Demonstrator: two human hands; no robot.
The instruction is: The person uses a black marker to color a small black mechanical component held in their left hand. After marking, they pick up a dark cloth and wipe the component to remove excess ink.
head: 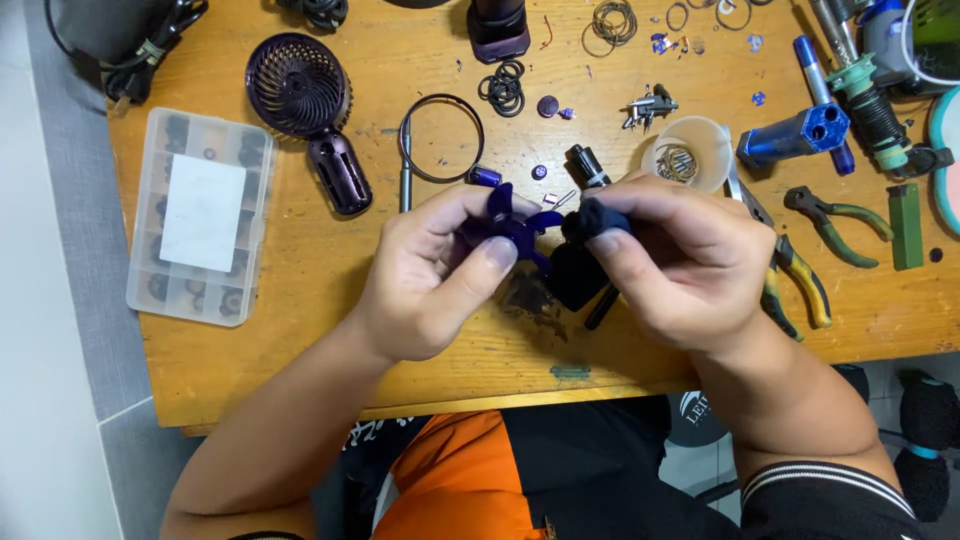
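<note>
While the left hand [435, 270] pinches the purple fan blade [508, 222], the right hand [685, 262] holds its dark motor [590, 225].

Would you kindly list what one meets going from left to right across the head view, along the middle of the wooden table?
Clear compartment box → purple fan grille housing → left hand holding the purple fan blade → right hand holding a dark part → yellow-handled pliers → green-handled pliers.

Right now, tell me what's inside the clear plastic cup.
Inside the clear plastic cup lies a small coil of thin metal wire rings. Anything beneath them cannot be seen.
</note>
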